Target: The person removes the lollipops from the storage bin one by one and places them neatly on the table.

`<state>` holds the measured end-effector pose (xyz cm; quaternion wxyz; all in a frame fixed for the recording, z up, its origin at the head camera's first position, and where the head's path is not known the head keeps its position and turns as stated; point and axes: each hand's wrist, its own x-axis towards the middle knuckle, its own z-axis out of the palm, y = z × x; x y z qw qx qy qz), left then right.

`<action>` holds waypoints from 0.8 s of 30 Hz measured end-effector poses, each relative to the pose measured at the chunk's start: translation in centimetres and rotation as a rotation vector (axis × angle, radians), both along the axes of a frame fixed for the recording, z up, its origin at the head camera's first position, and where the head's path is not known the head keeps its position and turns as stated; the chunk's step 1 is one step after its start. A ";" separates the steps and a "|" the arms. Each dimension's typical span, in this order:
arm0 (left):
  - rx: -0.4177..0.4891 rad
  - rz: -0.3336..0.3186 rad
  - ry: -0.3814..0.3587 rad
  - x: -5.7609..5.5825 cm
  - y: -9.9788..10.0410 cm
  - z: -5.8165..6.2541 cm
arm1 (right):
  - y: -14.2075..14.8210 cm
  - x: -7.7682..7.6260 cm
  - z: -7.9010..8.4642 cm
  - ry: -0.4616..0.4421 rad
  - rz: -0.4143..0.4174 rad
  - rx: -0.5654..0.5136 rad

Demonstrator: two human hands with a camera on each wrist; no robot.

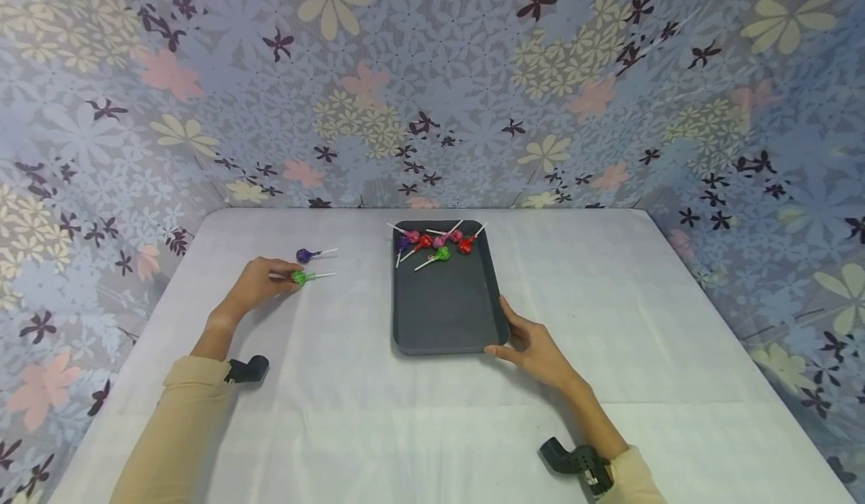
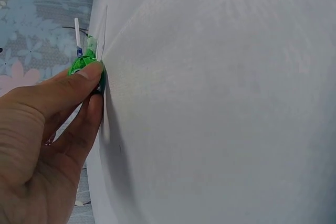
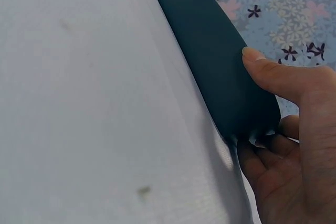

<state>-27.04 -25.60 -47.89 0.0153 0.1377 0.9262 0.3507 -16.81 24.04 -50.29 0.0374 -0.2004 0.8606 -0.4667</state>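
Green lollipop wrapper: no lettering legible
Dark gray tray: no readable marking
Lollipops in tray: wrappers too small to read
Right wrist camera: small pale patch, unreadable

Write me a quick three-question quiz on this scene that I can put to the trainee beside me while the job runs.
1. Open question: What is the left hand pinching by its candy end?
2. True or false: The right hand grips the dark tray at its near right corner.
3. Fill in "far" or "near": The lollipops in the tray are gathered toward its ____ end, as the head camera sees it.

Key:
1. A green lollipop.
2. True.
3. Far.
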 end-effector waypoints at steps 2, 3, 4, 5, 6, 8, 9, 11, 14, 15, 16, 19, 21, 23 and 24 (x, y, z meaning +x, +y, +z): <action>0.001 0.002 -0.004 0.1 0.0 0.1 | 0.0 0.0 0.0 -0.005 -0.001 0.003; 0.001 0.002 -0.007 0.1 0.0 0.1 | 0.0 0.0 0.0 -0.006 -0.002 0.004; 0.003 0.001 -0.008 0.1 0.1 0.1 | 0.0 0.0 0.0 -0.008 -0.003 0.002; 0.005 -0.001 -0.011 0.2 0.1 0.2 | 0.0 -0.1 0.0 -0.009 -0.003 0.002; 0.007 -0.002 -0.012 0.2 0.1 0.2 | 0.0 -0.1 0.0 -0.009 -0.005 0.003; 0.007 -0.004 -0.013 0.2 0.1 0.2 | 0.0 -0.1 0.0 -0.011 -0.005 0.003; 0.008 -0.006 -0.014 0.3 0.1 0.2 | 0.0 -0.1 0.0 -0.011 -0.004 0.003; 0.009 -0.006 -0.015 0.3 0.0 0.2 | 0.0 -0.1 0.0 -0.013 -0.001 0.001; 0.011 -0.005 -0.015 0.3 0.0 0.1 | 0.1 0.0 0.0 -0.018 0.001 -0.003; 0.013 -0.004 -0.016 0.3 0.0 0.1 | 0.1 0.0 0.0 -0.018 0.000 -0.002; 0.014 0.000 -0.016 0.2 0.0 0.0 | 0.1 0.0 0.0 -0.019 -0.001 -0.002; 0.015 0.012 -0.017 0.2 0.1 0.0 | 0.1 0.1 0.0 -0.022 -0.002 -0.004; 0.013 0.020 -0.011 0.2 0.1 -0.1 | 0.1 0.1 0.0 -0.024 -0.001 -0.007; 0.015 0.033 -0.003 0.2 0.2 -0.1 | 0.1 0.1 0.0 -0.027 0.000 -0.011; 0.019 0.040 0.000 0.2 0.2 -0.1 | 0.1 0.1 0.0 -0.028 -0.001 -0.013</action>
